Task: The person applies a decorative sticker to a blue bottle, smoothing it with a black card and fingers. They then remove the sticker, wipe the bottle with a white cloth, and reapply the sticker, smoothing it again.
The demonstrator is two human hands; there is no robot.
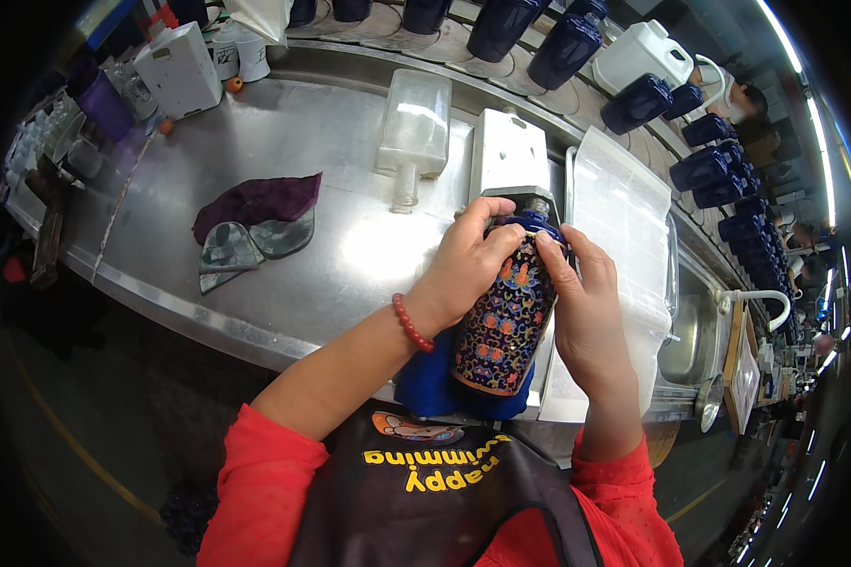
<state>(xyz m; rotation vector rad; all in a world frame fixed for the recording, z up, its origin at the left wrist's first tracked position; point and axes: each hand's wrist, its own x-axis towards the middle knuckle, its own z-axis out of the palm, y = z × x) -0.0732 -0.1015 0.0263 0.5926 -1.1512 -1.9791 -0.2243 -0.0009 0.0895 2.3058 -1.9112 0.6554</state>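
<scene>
A dark blue bottle covered in a colourful floral pattern leans in front of me, its neck pointing away. My left hand wraps the bottle's shoulder from the left, thumb pressed near a thin yellowish band there. From the right, my right hand grips the same shoulder, thumb and fingertips against the band. Under the bottle's lower end lies a blue cloth. Just beyond its neck stands a white block-like container. The undersides of my fingers are hidden.
A clear square bottle lies on the metal table. Left are a purple cloth and grey-green pads. Translucent sheets lie right, beside a sink. Several dark blue bottles line the far conveyor.
</scene>
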